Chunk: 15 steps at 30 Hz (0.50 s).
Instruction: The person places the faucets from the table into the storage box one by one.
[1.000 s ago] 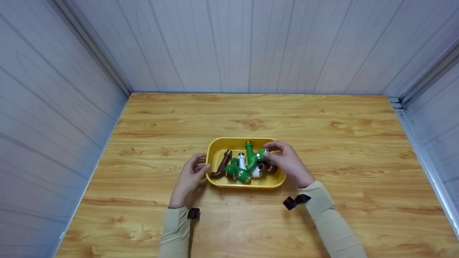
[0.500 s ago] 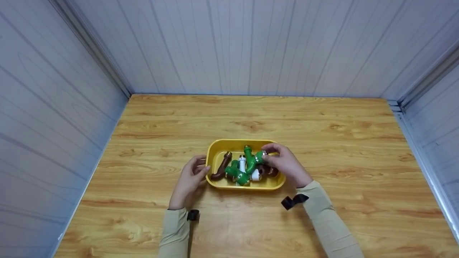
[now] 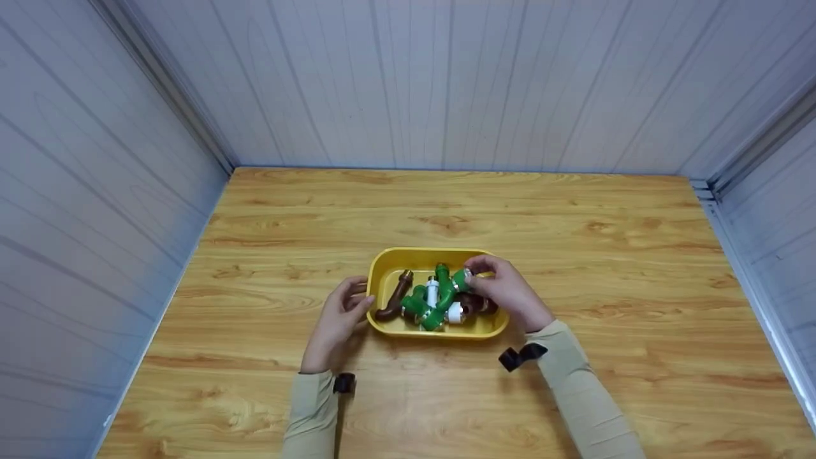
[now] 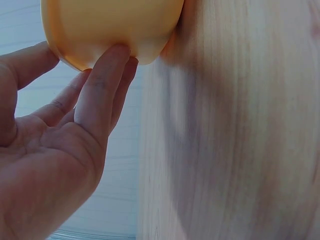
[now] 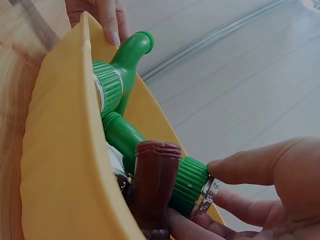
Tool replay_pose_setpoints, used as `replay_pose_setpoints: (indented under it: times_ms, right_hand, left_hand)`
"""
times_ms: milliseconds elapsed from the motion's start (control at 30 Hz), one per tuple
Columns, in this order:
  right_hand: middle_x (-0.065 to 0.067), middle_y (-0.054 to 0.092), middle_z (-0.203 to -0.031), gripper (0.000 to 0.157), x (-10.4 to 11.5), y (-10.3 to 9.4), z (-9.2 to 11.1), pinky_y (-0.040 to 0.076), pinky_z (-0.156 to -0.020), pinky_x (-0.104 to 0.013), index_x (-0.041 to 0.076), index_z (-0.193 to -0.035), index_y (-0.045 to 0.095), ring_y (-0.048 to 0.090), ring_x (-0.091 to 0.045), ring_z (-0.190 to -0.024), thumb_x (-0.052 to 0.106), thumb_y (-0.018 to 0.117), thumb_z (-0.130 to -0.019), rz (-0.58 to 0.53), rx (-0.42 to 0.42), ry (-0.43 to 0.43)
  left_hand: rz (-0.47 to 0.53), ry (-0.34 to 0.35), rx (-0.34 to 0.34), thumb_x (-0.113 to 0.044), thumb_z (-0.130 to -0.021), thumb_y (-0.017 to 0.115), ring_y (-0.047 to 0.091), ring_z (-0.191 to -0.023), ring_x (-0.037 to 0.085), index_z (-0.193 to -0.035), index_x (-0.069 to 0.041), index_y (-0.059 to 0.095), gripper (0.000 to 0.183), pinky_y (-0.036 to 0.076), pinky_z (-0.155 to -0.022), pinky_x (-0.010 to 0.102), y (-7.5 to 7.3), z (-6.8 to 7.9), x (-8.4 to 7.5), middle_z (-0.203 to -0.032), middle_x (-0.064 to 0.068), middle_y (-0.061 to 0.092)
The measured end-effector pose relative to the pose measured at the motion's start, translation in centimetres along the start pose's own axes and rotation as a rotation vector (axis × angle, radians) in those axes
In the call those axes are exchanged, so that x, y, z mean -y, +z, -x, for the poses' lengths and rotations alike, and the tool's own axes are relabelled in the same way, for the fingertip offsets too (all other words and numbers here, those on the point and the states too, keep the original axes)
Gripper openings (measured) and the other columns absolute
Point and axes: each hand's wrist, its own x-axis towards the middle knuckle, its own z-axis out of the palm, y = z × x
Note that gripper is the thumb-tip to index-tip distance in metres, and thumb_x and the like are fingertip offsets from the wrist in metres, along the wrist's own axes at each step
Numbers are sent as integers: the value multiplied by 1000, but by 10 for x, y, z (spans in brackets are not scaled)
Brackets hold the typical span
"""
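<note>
A yellow plastic bin [image 3: 440, 250] on the wooden table holds several plastic taps. My left hand [image 3: 336, 317] grips the bin's left end, thumb at the rim and fingers against the outer wall, as the left wrist view shows. Inside the right end, my right hand [image 3: 507, 287] pinches the ribbed, silver-ringed knob of a green tap [image 3: 448, 293]. That tap lies across another green tap [image 3: 414, 306]. Near the left wall lies a brown tap [image 3: 396, 296]. A white tap [image 3: 454, 312] lies partly under the green ones. More brown [image 5: 155, 185] lies beside my right fingers, partly hidden.
The wooden table [image 3: 446, 213] surrounds the bin. Pale panelled walls stand behind [image 3: 408, 83] and at both sides. A black strap piece sticks out from each wrist, and the sleeves are beige.
My right hand has shifted slightly left and towards me with the green tap, whose spout now overlaps the other green tap. My left hand stays at the bin's left end.
</note>
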Motion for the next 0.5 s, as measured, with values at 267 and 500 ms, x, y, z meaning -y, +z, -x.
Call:
replay_pose_setpoints:
  times_ms: [267, 500]
  right_hand:
    - [-10, 52, -121, 29, -1, 0, 1, 47, -77, -37, 9, -121, 57, 57, -24, -94, 17, 62, -93, -20, 1, 12]
    - [-9, 52, -125, 29, -1, -2, 3, 45, -91, -38, 10, -123, 57, 55, -25, -107, 14, 58, -95, -66, 7, 19]
  left_hand:
    - [29, 6, -6, 3, -92, 59, 51, -112, 50, -128, 14, 45, 40, 49, -89, 47, 1, -1, 4, -124, 36, 50]
    - [32, -7, -42, -3, -93, 61, 55, -111, 41, -130, 6, 49, 40, 52, -85, 44, -2, -9, 29, -125, 28, 53]
